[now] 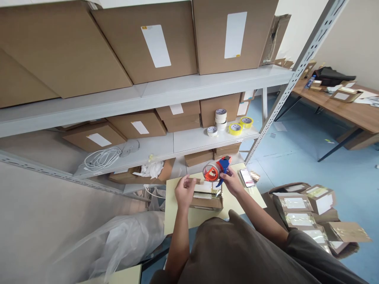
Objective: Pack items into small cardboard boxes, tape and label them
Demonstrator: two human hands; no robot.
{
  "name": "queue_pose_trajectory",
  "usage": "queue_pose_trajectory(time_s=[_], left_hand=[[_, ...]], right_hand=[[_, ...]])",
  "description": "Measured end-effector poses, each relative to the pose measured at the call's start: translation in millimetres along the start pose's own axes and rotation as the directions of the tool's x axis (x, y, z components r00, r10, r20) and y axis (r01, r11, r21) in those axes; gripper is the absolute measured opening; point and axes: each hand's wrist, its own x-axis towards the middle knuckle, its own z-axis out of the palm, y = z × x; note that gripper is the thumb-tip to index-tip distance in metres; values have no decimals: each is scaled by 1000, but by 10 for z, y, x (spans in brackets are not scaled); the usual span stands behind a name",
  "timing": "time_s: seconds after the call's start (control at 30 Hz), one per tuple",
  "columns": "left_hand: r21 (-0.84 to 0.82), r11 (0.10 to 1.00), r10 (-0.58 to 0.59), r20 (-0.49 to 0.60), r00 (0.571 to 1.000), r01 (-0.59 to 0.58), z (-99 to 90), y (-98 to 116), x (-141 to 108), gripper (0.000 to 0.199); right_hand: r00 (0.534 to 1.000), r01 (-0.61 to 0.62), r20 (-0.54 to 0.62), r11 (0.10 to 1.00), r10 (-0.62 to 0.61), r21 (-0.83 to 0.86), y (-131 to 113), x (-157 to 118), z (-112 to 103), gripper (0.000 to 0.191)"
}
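Observation:
A tape dispenser (213, 172) with a blue handle and orange-red parts is in my right hand (231, 182), closed round its handle. The dispenser is above a small brown cardboard box (207, 202) that has white labels and shiny tape on its top. My left hand (184, 192) is at the box's left end, loosely curled with the thumb apart from the fingers. I see nothing held in it; whether it touches the box I cannot tell. The box sits on a pale yellow tabletop (175, 217).
A grey metal shelf (189, 92) ahead carries large cartons (166, 43), white tape rolls (212, 131), yellow tape rolls (235, 129) and a coiled white cable (103, 157). A phone (245, 178) lies right of the box. Small boxes (296, 203) fill a carton at right; plastic bags (133, 236) stand left.

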Motion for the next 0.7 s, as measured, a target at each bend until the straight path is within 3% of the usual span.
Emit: queue_pose_trajectory(time_s=[0.03, 0.1, 0.17, 0.2, 0.3, 0.47, 0.6, 0.7], left_hand=[[14, 991, 131, 68, 989, -132, 7, 88, 1, 60], [65, 928, 339, 263, 903, -367, 43, 259, 11, 82], [133, 852, 420, 403, 813, -506, 94, 382, 23, 90], [167, 829, 426, 431, 795, -534, 120, 419, 26, 89], [198, 830, 416, 403, 815, -521, 169, 457, 16, 83], [22, 908, 391, 314, 865, -419, 101, 415, 22, 81], [-46, 925, 371, 324, 870, -378, -38, 284, 119, 80], [-38, 951, 304, 283, 910, -306, -150, 174, 256, 84]], right_hand=[[1000, -18, 17, 1000, 18, -8, 0, -1, 29, 44], [997, -52, 59, 999, 53, -15, 25, -16, 99, 47], [993, -72, 92, 997, 74, -23, 66, -36, 160, 49], [993, -74, 92, 997, 76, -28, 86, -43, 178, 49], [996, -85, 26, 996, 86, -32, 133, -38, 164, 44], [994, -92, -53, 996, 91, -21, 139, 18, 9, 39], [999, -4, -39, 998, 2, -61, 87, 36, -90, 41], [998, 60, -16, 992, -62, -115, 54, 19, -149, 45]])
